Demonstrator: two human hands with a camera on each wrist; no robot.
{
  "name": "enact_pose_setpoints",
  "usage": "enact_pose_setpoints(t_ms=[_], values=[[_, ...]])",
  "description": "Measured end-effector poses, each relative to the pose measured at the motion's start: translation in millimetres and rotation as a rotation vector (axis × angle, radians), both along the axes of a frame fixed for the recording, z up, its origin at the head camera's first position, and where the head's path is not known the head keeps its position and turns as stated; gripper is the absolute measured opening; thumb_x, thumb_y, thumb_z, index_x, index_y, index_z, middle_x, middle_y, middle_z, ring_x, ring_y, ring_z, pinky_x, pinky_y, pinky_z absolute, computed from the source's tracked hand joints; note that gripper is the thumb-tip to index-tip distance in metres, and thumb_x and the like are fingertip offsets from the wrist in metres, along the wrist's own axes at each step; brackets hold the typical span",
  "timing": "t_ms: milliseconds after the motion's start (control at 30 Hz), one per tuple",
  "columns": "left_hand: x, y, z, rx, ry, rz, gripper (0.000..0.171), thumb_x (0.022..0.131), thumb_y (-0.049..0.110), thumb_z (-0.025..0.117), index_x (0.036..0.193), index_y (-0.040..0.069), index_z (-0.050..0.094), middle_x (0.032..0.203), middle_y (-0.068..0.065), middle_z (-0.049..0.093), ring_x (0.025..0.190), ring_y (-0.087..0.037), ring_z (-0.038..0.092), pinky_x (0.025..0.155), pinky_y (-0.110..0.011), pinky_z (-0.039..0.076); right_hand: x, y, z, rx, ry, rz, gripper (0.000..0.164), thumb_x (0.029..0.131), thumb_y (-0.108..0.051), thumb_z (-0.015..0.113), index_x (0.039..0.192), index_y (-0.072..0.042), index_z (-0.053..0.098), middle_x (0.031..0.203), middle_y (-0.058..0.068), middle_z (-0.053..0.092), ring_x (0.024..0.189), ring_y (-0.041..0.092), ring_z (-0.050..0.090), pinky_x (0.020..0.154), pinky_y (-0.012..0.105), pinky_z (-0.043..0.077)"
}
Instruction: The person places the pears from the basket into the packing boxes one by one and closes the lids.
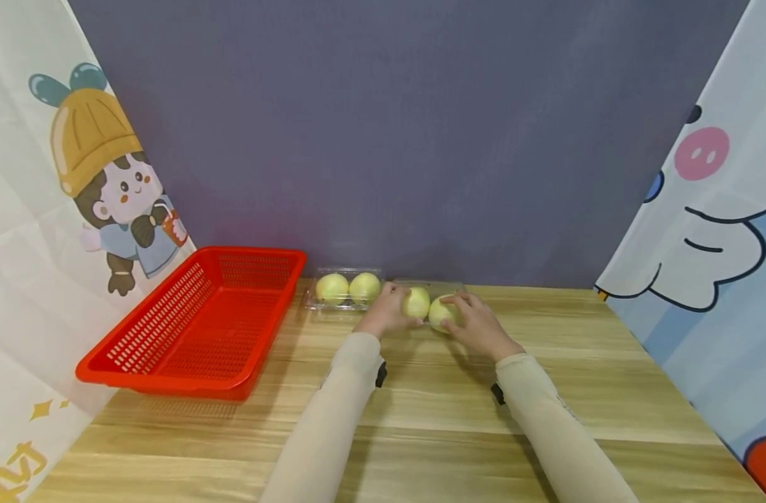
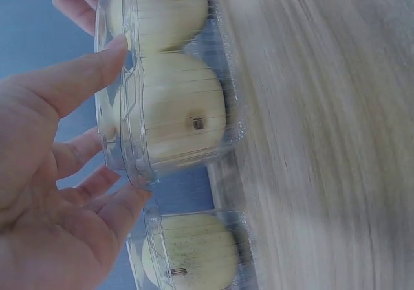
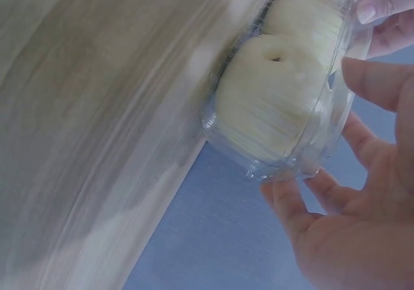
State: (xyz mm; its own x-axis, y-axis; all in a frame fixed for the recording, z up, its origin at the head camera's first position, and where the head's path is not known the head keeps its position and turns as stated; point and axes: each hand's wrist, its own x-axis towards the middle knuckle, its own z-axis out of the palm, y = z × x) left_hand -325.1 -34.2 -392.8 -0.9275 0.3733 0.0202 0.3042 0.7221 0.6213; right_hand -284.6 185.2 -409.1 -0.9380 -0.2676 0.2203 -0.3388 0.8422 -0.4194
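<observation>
Both hands hold a clear plastic box [image 2: 184,153] with two pale yellow pears inside, one hand at each end. At its left end my left hand [image 1: 389,311] grips the lid edge, thumb [image 2: 90,75] on top and fingers curled round the corner. My right hand [image 1: 473,321] grips the opposite end, its thumb [image 3: 375,81] over the lid and its fingers [image 3: 289,202] round the end. Through the plastic show the left pear [image 1: 416,303] and the right pear [image 1: 441,314]. Just left stands a second clear box [image 1: 311,302] holding two similar pears [image 1: 332,288].
A red plastic basket [image 1: 257,363] with slotted sides stands on the wooden table [image 1: 433,433] at the left. A dark grey-blue backdrop [image 1: 420,140] rises behind the boxes. Printed cloths hang at the left [image 1: 18,209] and right [image 1: 747,279].
</observation>
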Motion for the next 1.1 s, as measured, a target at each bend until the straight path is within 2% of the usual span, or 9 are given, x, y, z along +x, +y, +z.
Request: enact_pose_setpoints(t_ms=[333,767,933,1100], values=[[-6.1,-0.5,4.6,-0.005,-0.021,-0.024,0.076,0.087,0.031,0.08,0.15,0.008,0.043,0.152,-0.013,0.032,0.132,-0.036,0.046,0.107,-0.048,0.042,-5.6,2.4,1.4,-0.028,-0.028,-0.008,0.05,0.098,-0.027,0.066,0.143,-0.011,0.052,0.148,0.029,0.038,0.13,0.057,0.038,0.102,0.072,0.033],[-10.7,6.9,2.4,-0.001,0.003,0.031,0.074,0.089,0.026,0.077,0.151,0.006,0.041,0.157,-0.015,0.03,0.138,-0.036,0.04,0.112,-0.049,0.035,-17.7,2.5,-2.8,-0.069,-0.024,-0.007,0.051,0.099,-0.026,0.064,0.145,-0.011,0.049,0.152,0.027,0.034,0.135,0.055,0.033,0.105,0.072,0.029],[-15.8,11.0,-1.2,-0.033,0.018,0.049,0.075,0.09,0.027,0.077,0.152,0.007,0.04,0.16,-0.014,0.028,0.141,-0.036,0.036,0.114,-0.049,0.033,-21.7,2.5,-3.9,-0.067,0.025,0.004,0.05,0.098,-0.023,0.065,0.143,-0.008,0.051,0.149,0.028,0.038,0.133,0.054,0.037,0.105,0.071,0.03],[-20.1,13.7,-2.7,-0.056,0.028,0.06,0.075,0.09,0.028,0.076,0.153,0.007,0.04,0.162,-0.014,0.025,0.144,-0.035,0.033,0.115,-0.047,0.031,-26.1,3.1,-4.3,-0.077,0.003,0.0,0.051,0.099,-0.024,0.065,0.144,-0.008,0.05,0.151,0.029,0.035,0.135,0.054,0.034,0.105,0.072,0.028]])
